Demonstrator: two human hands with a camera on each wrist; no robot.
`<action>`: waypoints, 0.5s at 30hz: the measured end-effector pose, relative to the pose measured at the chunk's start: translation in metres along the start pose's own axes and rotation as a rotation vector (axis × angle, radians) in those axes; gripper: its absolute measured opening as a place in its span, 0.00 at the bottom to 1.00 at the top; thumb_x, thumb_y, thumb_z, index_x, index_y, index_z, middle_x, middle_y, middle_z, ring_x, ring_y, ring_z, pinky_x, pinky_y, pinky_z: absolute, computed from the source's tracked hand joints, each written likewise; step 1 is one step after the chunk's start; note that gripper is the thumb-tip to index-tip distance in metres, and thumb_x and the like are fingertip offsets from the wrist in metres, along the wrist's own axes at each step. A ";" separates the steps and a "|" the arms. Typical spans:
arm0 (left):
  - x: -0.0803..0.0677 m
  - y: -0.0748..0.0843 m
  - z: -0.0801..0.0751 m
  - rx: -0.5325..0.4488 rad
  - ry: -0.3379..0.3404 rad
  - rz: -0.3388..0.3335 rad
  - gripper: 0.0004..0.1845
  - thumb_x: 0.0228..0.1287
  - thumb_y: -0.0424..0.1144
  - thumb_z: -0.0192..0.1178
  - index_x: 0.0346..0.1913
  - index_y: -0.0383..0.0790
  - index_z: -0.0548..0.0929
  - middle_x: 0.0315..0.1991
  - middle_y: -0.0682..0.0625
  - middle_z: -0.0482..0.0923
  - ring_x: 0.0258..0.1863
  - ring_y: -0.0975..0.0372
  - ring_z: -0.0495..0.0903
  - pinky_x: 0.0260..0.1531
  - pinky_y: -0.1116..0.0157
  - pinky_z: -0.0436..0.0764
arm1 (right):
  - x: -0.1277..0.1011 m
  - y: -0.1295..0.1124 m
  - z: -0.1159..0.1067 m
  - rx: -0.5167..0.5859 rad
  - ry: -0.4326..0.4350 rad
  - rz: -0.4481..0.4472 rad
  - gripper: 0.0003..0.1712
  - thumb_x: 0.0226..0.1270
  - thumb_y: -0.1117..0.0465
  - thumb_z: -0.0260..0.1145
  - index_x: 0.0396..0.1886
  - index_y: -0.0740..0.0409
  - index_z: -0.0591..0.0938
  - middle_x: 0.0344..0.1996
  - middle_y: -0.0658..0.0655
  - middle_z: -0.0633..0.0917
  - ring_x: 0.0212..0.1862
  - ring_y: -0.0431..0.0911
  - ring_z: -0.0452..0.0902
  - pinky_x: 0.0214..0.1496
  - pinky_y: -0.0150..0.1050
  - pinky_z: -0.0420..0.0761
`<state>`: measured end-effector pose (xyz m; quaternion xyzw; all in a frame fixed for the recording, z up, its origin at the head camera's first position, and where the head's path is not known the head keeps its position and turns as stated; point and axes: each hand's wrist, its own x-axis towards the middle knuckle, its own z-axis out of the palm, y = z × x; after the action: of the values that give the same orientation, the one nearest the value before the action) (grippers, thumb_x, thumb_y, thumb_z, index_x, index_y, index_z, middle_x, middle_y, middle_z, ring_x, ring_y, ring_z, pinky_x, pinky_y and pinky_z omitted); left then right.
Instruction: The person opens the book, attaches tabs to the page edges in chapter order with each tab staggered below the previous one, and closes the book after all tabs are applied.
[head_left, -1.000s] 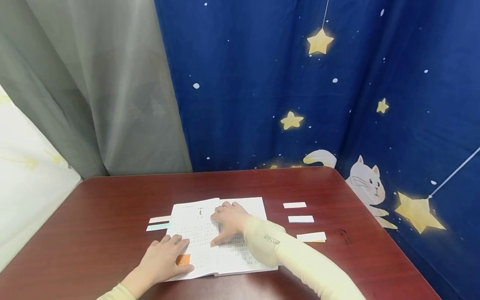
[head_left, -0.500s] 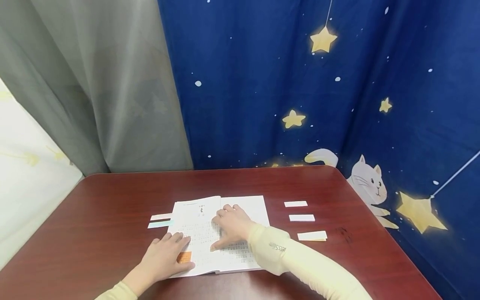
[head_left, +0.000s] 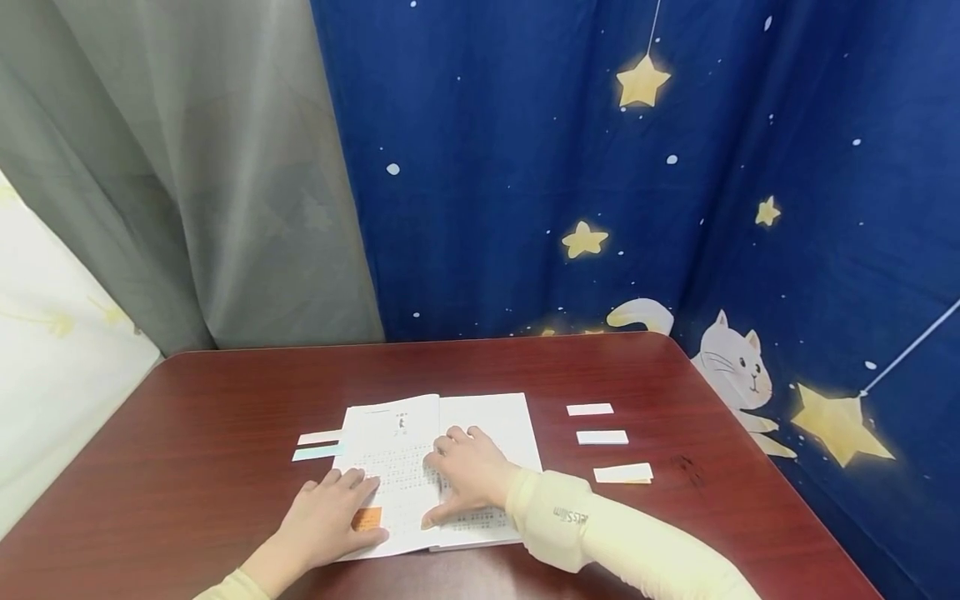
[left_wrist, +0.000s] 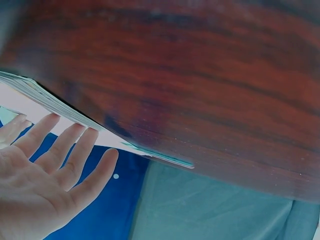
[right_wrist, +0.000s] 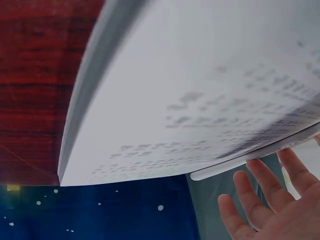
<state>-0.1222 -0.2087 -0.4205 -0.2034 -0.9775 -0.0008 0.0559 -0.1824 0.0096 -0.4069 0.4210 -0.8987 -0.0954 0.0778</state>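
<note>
An open book [head_left: 390, 467] with printed pages lies on the dark red table. On its left page my left hand [head_left: 322, 517] rests with fingers spread, beside an orange sticky tab [head_left: 367, 519]. My right hand [head_left: 468, 475] lies across the middle, fingers extended over the centre fold and right page. In the right wrist view, the fingertips [right_wrist: 255, 167] are right at the fold, above the printed text. The left wrist view shows the left fingers [left_wrist: 82, 155] at the page, near the thick page edge [left_wrist: 50, 102]. Neither hand grips anything.
A pinkish strip [head_left: 320, 437] and a light blue strip [head_left: 317, 452] stick out past the book's left edge. To the right lie white paper strips [head_left: 589, 409], [head_left: 602, 437] and a small stack [head_left: 623, 473]. Curtains hang behind the table [head_left: 225, 417].
My right hand has slid slightly toward me and to the right over the book. The left hand stays on the left page, and the loose strips stay where they were.
</note>
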 end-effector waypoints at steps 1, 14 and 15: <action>0.000 0.000 0.000 -0.001 0.005 0.000 0.37 0.39 0.67 0.57 0.48 0.42 0.78 0.44 0.46 0.75 0.43 0.51 0.73 0.31 0.52 0.72 | 0.000 0.000 0.000 -0.001 0.003 -0.002 0.46 0.33 0.18 0.47 0.46 0.42 0.77 0.40 0.46 0.75 0.44 0.42 0.67 0.44 0.40 0.67; 0.001 -0.001 0.003 -0.034 0.009 -0.004 0.36 0.40 0.67 0.57 0.48 0.42 0.78 0.45 0.45 0.74 0.45 0.49 0.72 0.32 0.51 0.72 | -0.019 -0.015 -0.007 -0.064 0.077 -0.070 0.41 0.35 0.19 0.47 0.40 0.41 0.78 0.33 0.45 0.75 0.38 0.41 0.66 0.38 0.37 0.67; 0.002 -0.001 0.002 -0.029 0.011 -0.001 0.36 0.40 0.67 0.57 0.48 0.42 0.78 0.45 0.45 0.74 0.45 0.50 0.72 0.32 0.51 0.72 | -0.020 -0.015 -0.007 -0.069 0.089 -0.074 0.41 0.35 0.19 0.46 0.39 0.41 0.78 0.32 0.45 0.75 0.37 0.40 0.66 0.37 0.37 0.67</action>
<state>-0.1241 -0.2086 -0.4226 -0.2037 -0.9771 -0.0159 0.0584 -0.1569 0.0151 -0.4049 0.4547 -0.8744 -0.1103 0.1286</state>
